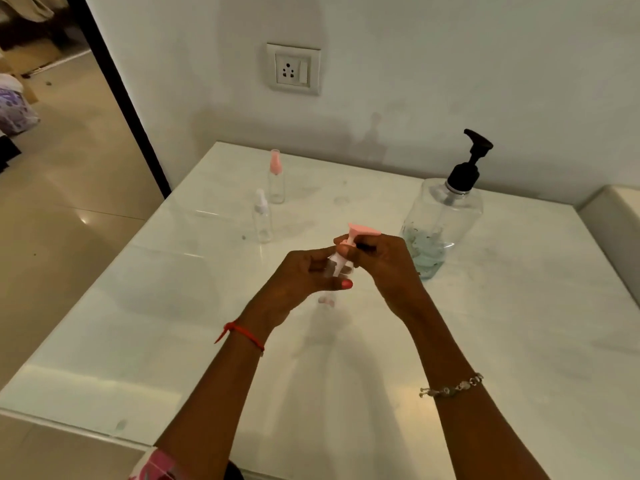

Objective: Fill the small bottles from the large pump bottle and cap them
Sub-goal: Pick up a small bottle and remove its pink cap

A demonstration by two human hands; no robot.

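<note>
A small clear bottle is held in the air over the middle of the table, its long axis near upright and leaning slightly to the right. Its pink pump cap points up and away toward the wall. The left hand has its fingers curled around the bottle's body, while the right hand pinches the cap's neck just under the flat pink head. The hands hide most of the bottle.

Just right of the right hand, toward the far edge, stands the large pump bottle, upright, with a black pump and a little pale liquid at its bottom. Two more small bottles stand toward the far left corner, one pink-capped, one white-capped, both well apart from the hands. A wall socket sits above the far edge.
</note>
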